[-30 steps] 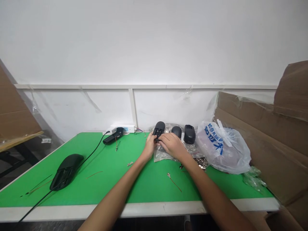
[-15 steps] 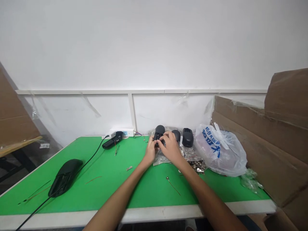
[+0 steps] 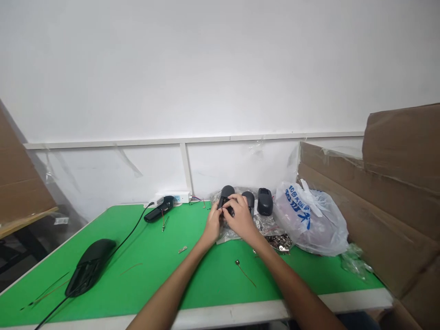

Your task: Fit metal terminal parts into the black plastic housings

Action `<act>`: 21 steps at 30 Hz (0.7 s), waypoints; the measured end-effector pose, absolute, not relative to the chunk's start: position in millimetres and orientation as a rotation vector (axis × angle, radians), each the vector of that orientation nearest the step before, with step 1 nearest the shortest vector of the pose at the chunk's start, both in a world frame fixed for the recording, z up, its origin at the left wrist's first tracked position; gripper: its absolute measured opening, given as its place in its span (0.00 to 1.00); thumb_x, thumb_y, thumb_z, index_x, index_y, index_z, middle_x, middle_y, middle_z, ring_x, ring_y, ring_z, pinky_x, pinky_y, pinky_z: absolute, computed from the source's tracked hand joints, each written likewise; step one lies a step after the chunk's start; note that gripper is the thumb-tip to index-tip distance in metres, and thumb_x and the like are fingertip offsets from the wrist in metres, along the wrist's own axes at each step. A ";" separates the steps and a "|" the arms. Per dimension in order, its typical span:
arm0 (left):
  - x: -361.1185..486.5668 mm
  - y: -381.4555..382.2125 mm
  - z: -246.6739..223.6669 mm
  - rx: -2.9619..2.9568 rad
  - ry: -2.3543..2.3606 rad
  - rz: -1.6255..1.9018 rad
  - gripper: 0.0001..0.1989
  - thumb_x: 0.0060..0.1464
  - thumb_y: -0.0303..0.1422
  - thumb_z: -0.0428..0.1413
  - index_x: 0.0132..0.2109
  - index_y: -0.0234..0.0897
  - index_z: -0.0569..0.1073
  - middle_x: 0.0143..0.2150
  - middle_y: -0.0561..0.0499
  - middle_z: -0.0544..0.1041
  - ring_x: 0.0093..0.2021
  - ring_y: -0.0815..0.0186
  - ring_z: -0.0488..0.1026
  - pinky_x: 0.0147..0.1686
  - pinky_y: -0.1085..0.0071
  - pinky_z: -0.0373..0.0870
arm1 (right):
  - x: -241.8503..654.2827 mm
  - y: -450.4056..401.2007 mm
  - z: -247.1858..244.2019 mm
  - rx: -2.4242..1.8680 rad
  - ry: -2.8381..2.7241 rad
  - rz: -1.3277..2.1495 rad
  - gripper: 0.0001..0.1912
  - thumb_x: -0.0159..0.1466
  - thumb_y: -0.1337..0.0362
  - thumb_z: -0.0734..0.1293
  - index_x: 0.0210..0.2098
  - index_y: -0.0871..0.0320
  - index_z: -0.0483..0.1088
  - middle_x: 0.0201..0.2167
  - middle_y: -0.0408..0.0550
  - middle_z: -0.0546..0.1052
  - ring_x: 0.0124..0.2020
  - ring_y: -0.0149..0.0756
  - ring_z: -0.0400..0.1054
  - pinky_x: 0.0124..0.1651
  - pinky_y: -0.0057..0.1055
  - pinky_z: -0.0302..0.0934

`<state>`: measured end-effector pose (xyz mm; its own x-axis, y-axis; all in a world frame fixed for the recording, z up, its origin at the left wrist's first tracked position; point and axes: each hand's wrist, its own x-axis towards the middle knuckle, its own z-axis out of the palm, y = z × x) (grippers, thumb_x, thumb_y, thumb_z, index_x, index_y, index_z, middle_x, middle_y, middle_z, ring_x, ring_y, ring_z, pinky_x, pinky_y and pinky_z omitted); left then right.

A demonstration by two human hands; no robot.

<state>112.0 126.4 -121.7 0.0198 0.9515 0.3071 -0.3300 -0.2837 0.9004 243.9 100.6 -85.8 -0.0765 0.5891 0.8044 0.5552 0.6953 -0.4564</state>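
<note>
A black plastic housing with a rounded head (image 3: 227, 190) is gripped at its left side by my left hand (image 3: 213, 221). My right hand (image 3: 239, 215) bends over the housing's open recess, thumb and fingertips pinched together there; whatever lies between them is too small to make out. Just right of my fingers, partly covered by them, lies a second black housing (image 3: 249, 199). Another black piece with a notched top (image 3: 265, 201) stands beyond it. Beneath the hands spreads a clear plastic bag (image 3: 227, 234). Small metal parts (image 3: 280, 243) are heaped near my right wrist.
A white plastic bag with blue print (image 3: 311, 220) sits at the right, beside a cardboard wall (image 3: 371, 215). At left are a larger black housing (image 3: 91, 266) with a cable and a black handle-shaped piece (image 3: 159, 211) by a power strip (image 3: 181, 197). A wired metal disc (image 3: 237, 262) lies in front.
The camera view has tilted slightly, so the table appears lower and shifted a little left. Both hands remain on the housing, the right fingers still working at its recess.
</note>
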 end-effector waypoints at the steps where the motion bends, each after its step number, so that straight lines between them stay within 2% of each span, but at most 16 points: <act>1: 110.8 127.7 -120.7 1.186 0.764 1.499 0.24 0.50 0.42 0.61 0.53 0.37 0.76 0.39 0.48 0.82 0.35 0.61 0.78 0.33 0.69 0.74 | 246.1 101.3 -85.9 -0.880 -1.742 0.054 0.05 0.67 0.70 0.66 0.37 0.56 0.74 0.47 0.55 0.78 0.53 0.47 0.71 0.58 0.46 0.67; 3: 108.0 130.2 -117.5 1.166 0.757 1.464 0.24 0.49 0.42 0.62 0.51 0.35 0.76 0.29 0.52 0.78 0.23 0.66 0.72 0.22 0.72 0.66 | 250.4 102.7 -86.6 -0.843 -1.755 0.109 0.06 0.68 0.69 0.64 0.37 0.55 0.73 0.40 0.52 0.79 0.47 0.44 0.73 0.53 0.42 0.69; 5: 105.7 131.1 -112.6 1.153 0.719 1.419 0.23 0.48 0.42 0.63 0.50 0.34 0.76 0.26 0.53 0.76 0.20 0.66 0.71 0.19 0.73 0.64 | 253.5 103.6 -87.4 -0.859 -1.734 0.171 0.06 0.69 0.68 0.64 0.40 0.55 0.74 0.37 0.50 0.79 0.42 0.43 0.74 0.48 0.40 0.70; 9: 104.4 126.6 -102.1 1.104 0.675 1.339 0.21 0.47 0.37 0.64 0.48 0.34 0.75 0.29 0.51 0.80 0.23 0.65 0.77 0.22 0.73 0.72 | 255.4 102.5 -87.3 -0.825 -1.714 0.203 0.14 0.69 0.69 0.62 0.49 0.55 0.77 0.44 0.53 0.82 0.45 0.42 0.76 0.52 0.41 0.71; 12: 104.9 121.3 -97.2 1.025 0.647 1.319 0.17 0.49 0.33 0.65 0.46 0.35 0.74 0.31 0.51 0.80 0.25 0.64 0.79 0.26 0.72 0.77 | 256.0 99.7 -84.4 -0.791 -1.743 0.196 0.15 0.70 0.69 0.62 0.46 0.53 0.80 0.43 0.51 0.83 0.47 0.42 0.76 0.54 0.42 0.71; 15: 105.4 117.3 -94.3 0.967 0.619 1.299 0.15 0.50 0.29 0.65 0.46 0.34 0.73 0.34 0.49 0.82 0.26 0.66 0.80 0.31 0.71 0.80 | 258.3 97.7 -81.0 -0.810 -1.708 0.284 0.11 0.67 0.67 0.65 0.41 0.54 0.81 0.39 0.49 0.83 0.43 0.42 0.77 0.50 0.40 0.71; 18: 106.4 114.9 -91.6 0.940 0.613 1.273 0.15 0.52 0.26 0.63 0.47 0.33 0.74 0.37 0.46 0.83 0.28 0.66 0.81 0.34 0.71 0.81 | 261.4 97.8 -79.3 -0.842 -1.619 0.445 0.09 0.66 0.63 0.67 0.41 0.55 0.80 0.37 0.48 0.83 0.38 0.40 0.77 0.42 0.36 0.71; 21: 107.9 113.5 -89.6 0.918 0.605 1.269 0.14 0.52 0.25 0.63 0.47 0.32 0.75 0.38 0.46 0.83 0.29 0.66 0.81 0.35 0.71 0.81 | 263.8 99.3 -79.4 -0.856 -1.579 0.525 0.09 0.66 0.61 0.68 0.40 0.55 0.80 0.38 0.48 0.83 0.38 0.39 0.77 0.38 0.33 0.69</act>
<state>107.9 113.5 -89.6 0.2235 0.9696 0.0997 -0.5331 0.0360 0.8453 263.8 99.3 -79.4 -0.0249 0.7682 0.6397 0.2318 0.6269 -0.7438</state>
